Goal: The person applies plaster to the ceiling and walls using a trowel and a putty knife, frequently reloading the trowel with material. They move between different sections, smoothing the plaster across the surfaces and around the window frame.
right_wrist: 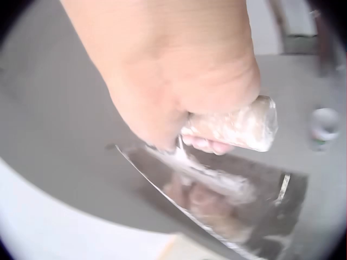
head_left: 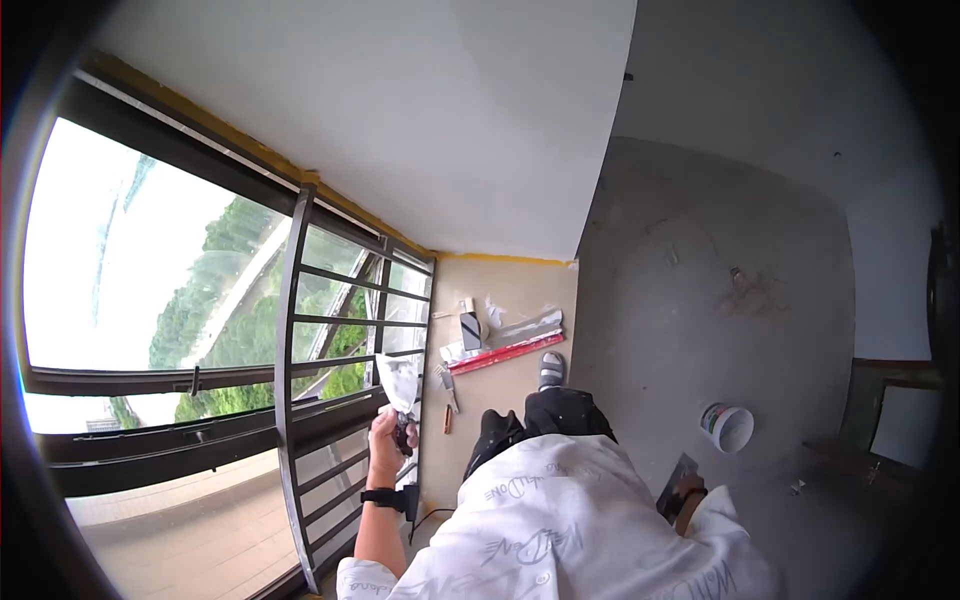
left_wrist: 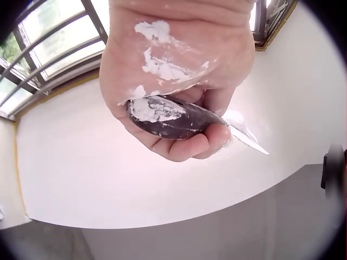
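The left hand (head_left: pixel 385 440) is raised beside the window bars, gripping a putty knife (head_left: pixel 398 380) with white paste on its blade. In the left wrist view, white smears mark the palm of the left hand (left_wrist: pixel 179 59), and its fingers curl round the dark handle (left_wrist: pixel 173 118). Low at the person's side, the right hand (head_left: pixel 688 500) holds a flat metal trowel (head_left: pixel 678 478). The right wrist view shows the right hand (right_wrist: pixel 179 81) wrapped round the trowel's pale, plastic-covered handle (right_wrist: pixel 238 125), above the smeared, shiny plate (right_wrist: pixel 217 189).
A white bucket (head_left: pixel 728 427) stands on the grey floor. On the sill lie a red straightedge (head_left: pixel 506 353), a dark-and-white block (head_left: pixel 471 330) and small tools (head_left: pixel 449 388). Barred windows (head_left: pixel 350 322) are at the left; a white wall surface (head_left: pixel 400 130) lies ahead.
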A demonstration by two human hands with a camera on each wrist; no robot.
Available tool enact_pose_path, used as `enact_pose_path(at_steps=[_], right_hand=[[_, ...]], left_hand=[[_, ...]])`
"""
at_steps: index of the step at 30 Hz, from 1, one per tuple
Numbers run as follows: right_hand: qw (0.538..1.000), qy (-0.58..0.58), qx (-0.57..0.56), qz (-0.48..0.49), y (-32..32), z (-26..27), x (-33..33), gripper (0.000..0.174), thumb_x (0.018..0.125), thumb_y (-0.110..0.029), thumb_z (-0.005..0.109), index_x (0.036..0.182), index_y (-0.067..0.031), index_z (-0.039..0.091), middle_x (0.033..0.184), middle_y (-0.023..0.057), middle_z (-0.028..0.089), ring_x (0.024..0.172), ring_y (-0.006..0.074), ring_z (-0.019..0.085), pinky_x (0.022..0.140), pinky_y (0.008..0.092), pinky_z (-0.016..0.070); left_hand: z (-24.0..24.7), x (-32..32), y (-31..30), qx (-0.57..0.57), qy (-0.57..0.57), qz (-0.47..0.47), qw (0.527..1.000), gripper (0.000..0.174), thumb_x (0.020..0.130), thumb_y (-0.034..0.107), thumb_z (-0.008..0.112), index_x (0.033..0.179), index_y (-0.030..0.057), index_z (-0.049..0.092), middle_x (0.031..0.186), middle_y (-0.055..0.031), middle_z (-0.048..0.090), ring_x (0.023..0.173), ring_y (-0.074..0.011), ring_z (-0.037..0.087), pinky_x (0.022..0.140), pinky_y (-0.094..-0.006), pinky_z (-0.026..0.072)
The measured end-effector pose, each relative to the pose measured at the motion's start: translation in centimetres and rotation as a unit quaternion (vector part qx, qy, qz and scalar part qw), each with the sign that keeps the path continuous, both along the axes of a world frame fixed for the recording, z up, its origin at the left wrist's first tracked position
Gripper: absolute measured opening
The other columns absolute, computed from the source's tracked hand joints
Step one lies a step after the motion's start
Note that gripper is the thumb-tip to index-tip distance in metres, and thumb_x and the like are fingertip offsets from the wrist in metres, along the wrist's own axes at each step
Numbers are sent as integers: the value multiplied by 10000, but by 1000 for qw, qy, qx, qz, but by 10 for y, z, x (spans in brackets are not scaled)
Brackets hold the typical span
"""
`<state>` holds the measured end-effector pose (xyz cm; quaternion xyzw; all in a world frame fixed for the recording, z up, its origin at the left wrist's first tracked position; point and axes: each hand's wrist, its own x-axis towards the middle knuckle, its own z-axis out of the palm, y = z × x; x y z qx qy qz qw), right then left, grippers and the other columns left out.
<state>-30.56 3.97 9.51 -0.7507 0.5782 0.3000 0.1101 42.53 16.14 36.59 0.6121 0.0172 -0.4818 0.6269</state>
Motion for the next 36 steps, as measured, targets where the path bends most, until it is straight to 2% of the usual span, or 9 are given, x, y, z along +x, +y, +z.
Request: enact_pose_path(at_steps=[2,7,11,12,15,19,24,32,36], right_hand=[[951,58,302,17,113,14,-72,221,860,-288,633,994,-158,751,1073,107,707,1022,295,671,882,445,534],[970,-31,131,-200,252,16,-123,253,853,-267,633,975,-58,707,1030,166,696,949,360,669,820,471,528],[498,-443,-59,-743,219,-50,-148,398,887,-165,623,1243,-10,535,870,52,630,785,235,629,651,397,548],[498,-445,-59,-742,198,6,-122,398,887,-165,623,1243,-10,535,870,52,630,785,235,629,651,397,548],[807,-255,-270,-460,119,-9,-59,252,909,-102,535,1121,23,589,1006,218,666,899,432,640,745,461,513],[930,-180,-175,-270,50,57,-6,249,893,-100,553,1126,-12,548,1016,274,647,1006,488,589,843,544,460],[933,-177,-134,-282,23,-10,-34,192,898,-80,552,1065,14,546,1037,280,631,1033,481,581,864,533,443],[898,-242,-91,-356,19,-398,-179,357,773,-50,619,1112,34,548,1068,283,620,1048,471,579,895,499,460],[814,-380,-145,-415,101,-479,-207,165,808,-43,619,919,21,516,928,246,605,942,480,585,806,481,472]], left_hand=[[-61,-12,62,93,40,40,994,285,966,348,522,840,95,559,631,-42,556,499,-163,526,468,-303,412],[-146,-36,186,301,107,53,946,346,951,433,525,798,125,563,625,-33,573,495,-175,537,475,-306,428],[-150,-50,169,255,135,14,957,414,961,489,510,796,115,569,621,-28,571,483,-163,532,455,-292,433],[-160,-51,163,227,148,-13,962,432,963,507,508,800,112,574,620,-28,571,480,-158,531,447,-284,434],[-186,-60,127,162,124,-30,979,471,963,538,503,851,90,594,618,-31,568,483,-150,534,444,-268,429],[-188,-86,79,48,96,-52,993,484,961,537,511,888,66,598,626,-38,570,473,-146,531,445,-260,422],[-207,-91,80,22,-41,-105,993,510,962,536,497,863,49,610,649,-30,587,477,-108,528,444,-243,403],[-247,-76,-2,49,-360,-225,904,480,959,478,533,765,47,617,596,1,572,452,-70,514,435,-214,391],[-369,-225,-137,-120,-146,-224,956,503,978,522,433,892,54,594,611,11,508,480,-94,455,447,-228,327]])
